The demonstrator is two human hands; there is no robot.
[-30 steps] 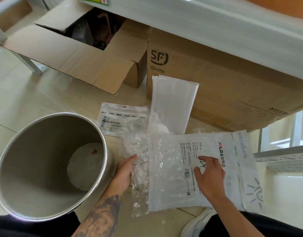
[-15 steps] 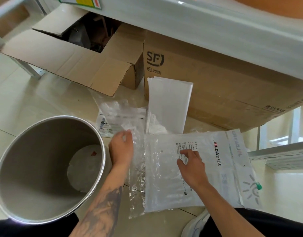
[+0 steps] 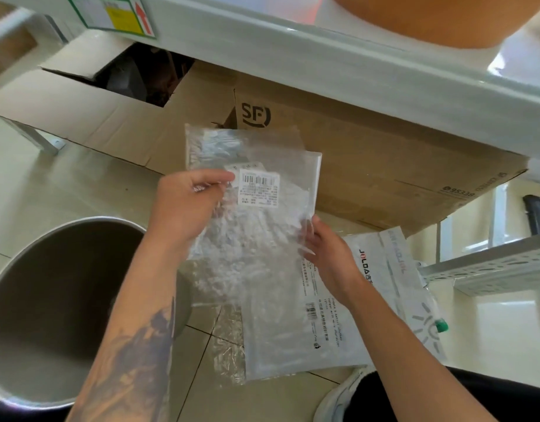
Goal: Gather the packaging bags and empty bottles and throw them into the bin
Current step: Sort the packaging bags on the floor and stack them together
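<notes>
My left hand (image 3: 186, 205) pinches a bunch of clear plastic packaging bags (image 3: 253, 226) held up off the floor; a white barcode label faces me. My right hand (image 3: 326, 254) grips the bunch's right edge. Under them on the floor lies a large white JOLOA packaging bag (image 3: 381, 269), with crinkled clear film (image 3: 229, 345) poking out at its left edge. A green bottle cap (image 3: 441, 326) shows at the white bag's right side; the bottle itself is hard to make out. The round steel bin (image 3: 34, 300) stands open at the lower left, beside my left forearm.
A closed SF cardboard box (image 3: 369, 166) lies behind the bags. An open cardboard box (image 3: 89, 111) sits to its left. A white table edge (image 3: 323, 62) runs overhead. A perforated metal rail (image 3: 491, 269) is at the right. My shoe (image 3: 338, 397) is at the bottom.
My left hand has lifted the clear bags off the floor and pulled in the ones lying by the box. My right hand left the white bag and took the bunch's right edge.
</notes>
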